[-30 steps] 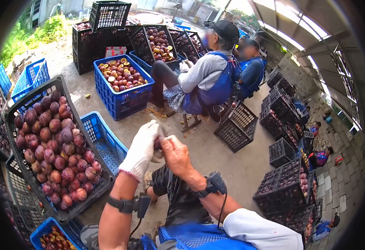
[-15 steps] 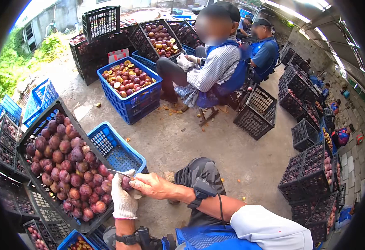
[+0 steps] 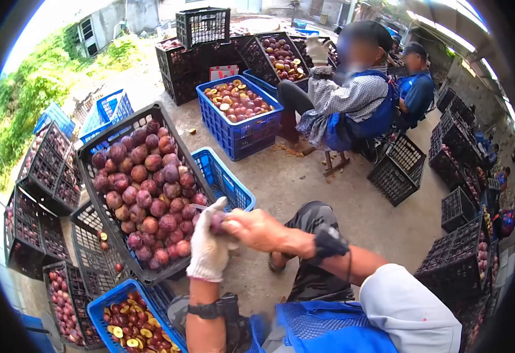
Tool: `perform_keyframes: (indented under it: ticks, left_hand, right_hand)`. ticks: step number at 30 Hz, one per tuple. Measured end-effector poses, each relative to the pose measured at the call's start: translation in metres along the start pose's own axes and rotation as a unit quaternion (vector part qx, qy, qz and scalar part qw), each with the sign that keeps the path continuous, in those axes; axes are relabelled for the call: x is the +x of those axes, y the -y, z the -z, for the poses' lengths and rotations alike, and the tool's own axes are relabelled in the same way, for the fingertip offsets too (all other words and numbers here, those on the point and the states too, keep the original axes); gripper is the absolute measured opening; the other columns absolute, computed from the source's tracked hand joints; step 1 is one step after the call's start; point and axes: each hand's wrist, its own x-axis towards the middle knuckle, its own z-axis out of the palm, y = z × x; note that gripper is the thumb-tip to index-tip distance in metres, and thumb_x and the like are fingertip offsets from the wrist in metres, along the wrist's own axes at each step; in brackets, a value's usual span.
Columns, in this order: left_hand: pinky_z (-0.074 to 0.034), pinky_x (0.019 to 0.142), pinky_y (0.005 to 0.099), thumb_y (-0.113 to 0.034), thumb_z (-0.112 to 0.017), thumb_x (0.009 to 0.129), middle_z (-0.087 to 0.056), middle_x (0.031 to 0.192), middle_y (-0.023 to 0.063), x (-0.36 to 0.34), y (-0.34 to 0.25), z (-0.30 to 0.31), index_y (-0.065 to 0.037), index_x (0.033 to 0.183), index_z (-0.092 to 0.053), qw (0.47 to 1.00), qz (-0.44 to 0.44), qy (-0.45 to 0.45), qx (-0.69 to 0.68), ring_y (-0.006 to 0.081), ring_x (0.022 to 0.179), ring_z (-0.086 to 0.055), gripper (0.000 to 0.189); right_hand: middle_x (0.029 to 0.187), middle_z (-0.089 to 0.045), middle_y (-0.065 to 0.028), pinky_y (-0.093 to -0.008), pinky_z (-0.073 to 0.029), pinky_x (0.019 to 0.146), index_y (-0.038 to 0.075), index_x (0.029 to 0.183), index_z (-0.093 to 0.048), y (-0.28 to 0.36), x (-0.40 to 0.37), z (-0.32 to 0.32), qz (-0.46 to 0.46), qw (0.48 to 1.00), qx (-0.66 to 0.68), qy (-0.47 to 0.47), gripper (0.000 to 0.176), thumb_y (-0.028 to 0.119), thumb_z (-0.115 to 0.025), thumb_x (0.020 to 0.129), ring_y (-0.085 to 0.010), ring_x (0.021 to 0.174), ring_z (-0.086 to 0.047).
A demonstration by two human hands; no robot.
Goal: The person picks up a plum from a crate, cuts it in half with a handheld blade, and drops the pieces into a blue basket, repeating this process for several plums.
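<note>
Concrete floor [image 3: 263, 179], open shed [image 3: 448, 40]: gloved left hand [image 3: 209, 242] grips one plum [image 3: 218, 223], bare right hand [image 3: 256, 228] closed against it, beside one crate's [image 3: 187, 152] right edge.

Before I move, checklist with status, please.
1. Plum held by gloved left hand: ok.
2. Right hand at the same plum: ok.
3. Glove on right hand: not ok, it is bare.
4. Blade clear of fingers: cannot tell, only a thin pale sliver shows by the left fingertips.
5. More whole plums near, in the black crate: ok.
6. Nearest co-worker clear of both hands: ok.
</note>
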Motion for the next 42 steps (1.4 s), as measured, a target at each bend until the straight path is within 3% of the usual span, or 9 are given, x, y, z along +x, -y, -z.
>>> perform_keyframes:
  ticks: [3,9,14,20,21,23,26,31,42]
  left_hand:
    - [-0.045,0.056,0.0284,-0.050,-0.049,0.104,-0.065,0.098,0.0003,0.020,0.030,-0.030,-0.008,0.133,-0.059,0.999,0.017,0.019,-0.029,0.0120,0.073,-0.056,0.052]
    - [-0.034,0.037,0.0219,-0.063,-0.047,0.101,-0.067,0.084,0.0013,0.000,-0.003,-0.029,-0.008,0.126,-0.063,0.997,-0.064,-0.021,0.024,0.0075,0.052,-0.052,0.062]
    - [-0.054,0.082,0.0327,-0.051,-0.052,0.102,-0.067,0.100,0.0060,0.015,0.031,0.045,-0.001,0.116,-0.064,0.960,-0.144,-0.232,-0.067,0.0183,0.090,-0.063,0.053]
    - [-0.047,0.055,0.0299,-0.048,-0.053,0.101,-0.068,0.080,0.0010,0.001,0.019,0.012,-0.007,0.108,-0.068,0.949,-0.161,-0.272,-0.005,0.0143,0.065,-0.061,0.044]
    - [-0.045,0.052,0.0299,-0.048,-0.053,0.101,-0.068,0.081,0.0032,-0.023,0.000,0.011,-0.009,0.108,-0.068,0.962,-0.029,-0.272,-0.012,0.0129,0.062,-0.059,0.043]
    - [-0.047,0.057,0.0331,-0.046,-0.051,0.101,-0.069,0.093,0.0092,-0.025,0.002,0.036,-0.007,0.117,-0.065,0.971,-0.097,-0.179,-0.124,0.0194,0.068,-0.061,0.044]
    - [-0.053,0.068,0.0376,-0.044,-0.050,0.102,-0.070,0.100,0.0131,-0.029,-0.009,0.033,-0.004,0.124,-0.062,0.969,-0.105,-0.088,-0.203,0.0260,0.077,-0.065,0.047]
    - [-0.057,0.081,0.0444,-0.047,-0.051,0.103,-0.069,0.109,0.0190,-0.022,-0.009,0.032,0.001,0.123,-0.061,0.962,-0.131,-0.070,-0.231,0.0315,0.087,-0.068,0.053]
    - [-0.056,0.078,0.0459,-0.063,-0.041,0.103,-0.069,0.097,0.0146,-0.007,0.007,0.029,0.000,0.113,-0.066,0.970,-0.062,-0.160,-0.174,0.0306,0.081,-0.068,0.069]
  right_hand:
    - [0.080,-0.068,-0.0140,-0.0386,-0.052,0.066,0.002,0.099,-0.064,0.010,-0.021,0.047,0.047,0.997,-0.047,-0.044,0.026,0.026,-0.054,0.105,-0.0211,0.073,-0.069]
    - [0.076,-0.063,-0.0212,-0.0453,-0.049,0.060,0.003,0.100,-0.059,0.032,-0.011,0.008,0.137,0.982,-0.046,-0.125,0.022,0.025,-0.058,0.103,-0.0425,0.070,-0.064]
    - [0.075,-0.065,-0.0183,-0.0483,-0.053,0.061,0.004,0.096,-0.057,-0.002,0.002,-0.069,0.072,0.981,-0.116,-0.139,0.027,0.031,-0.057,0.103,-0.0407,0.072,-0.068]
    - [0.066,-0.058,-0.0076,-0.0415,-0.050,0.049,0.014,0.085,-0.056,-0.018,0.006,-0.048,0.225,0.874,-0.382,-0.201,0.017,0.024,-0.064,0.095,-0.0262,0.057,-0.064]
    - [0.063,-0.057,-0.0070,-0.0387,-0.047,0.046,0.014,0.083,-0.056,-0.013,0.008,-0.034,0.163,0.880,-0.375,-0.243,0.017,0.022,-0.062,0.096,-0.0264,0.056,-0.062]
    - [0.056,-0.053,-0.0051,-0.0334,-0.043,0.047,0.006,0.089,-0.061,-0.006,0.009,-0.026,0.076,0.920,-0.192,-0.333,0.028,0.029,-0.056,0.105,-0.0190,0.047,-0.049]
    - [0.064,-0.049,0.0017,-0.0276,-0.040,0.051,0.002,0.094,-0.061,0.026,-0.024,-0.018,-0.127,0.964,0.227,-0.061,0.033,0.031,-0.054,0.107,-0.0040,0.058,-0.048]
    - [0.072,-0.061,-0.0192,-0.0452,-0.047,0.060,0.004,0.103,-0.058,0.028,-0.026,-0.056,0.027,0.999,0.029,-0.024,0.022,0.025,-0.054,0.106,-0.0414,0.064,-0.061]
    - [0.074,-0.064,-0.0231,-0.0510,-0.048,0.058,0.004,0.103,-0.057,-0.007,-0.020,-0.075,0.029,0.998,-0.012,-0.060,0.022,0.025,-0.054,0.105,-0.0465,0.069,-0.064]
